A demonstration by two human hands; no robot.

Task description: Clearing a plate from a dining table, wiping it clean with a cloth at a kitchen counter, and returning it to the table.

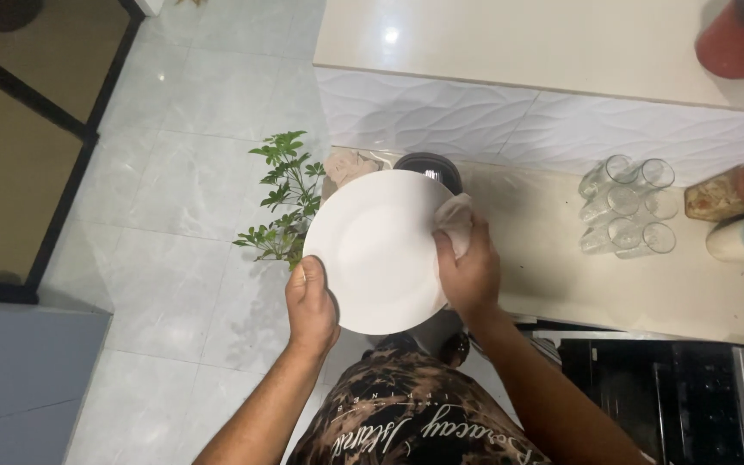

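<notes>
One round white ceramic plate [376, 250] held mid-frame above the floor. Left hand [310, 301] at its 7 o'clock rim, fingers clamped on the edge. Right hand [471, 271] at 3 o'clock, fingers pressing one beige cloth [456, 215] to the plate. Six clear drinking glasses [629, 207] lie on the cream surface [544, 258], 3 o'clock of the plate.

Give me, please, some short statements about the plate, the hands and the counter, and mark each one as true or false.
1. The left hand holds the white plate at its rim. True.
2. The right hand presses a cloth against the plate. True.
3. The plate is black. False: it is white.
4. The clear glasses are stacked on the plate. False: they lie on the counter, apart from the plate.
5. A green plant shows beside the plate. True.
</notes>
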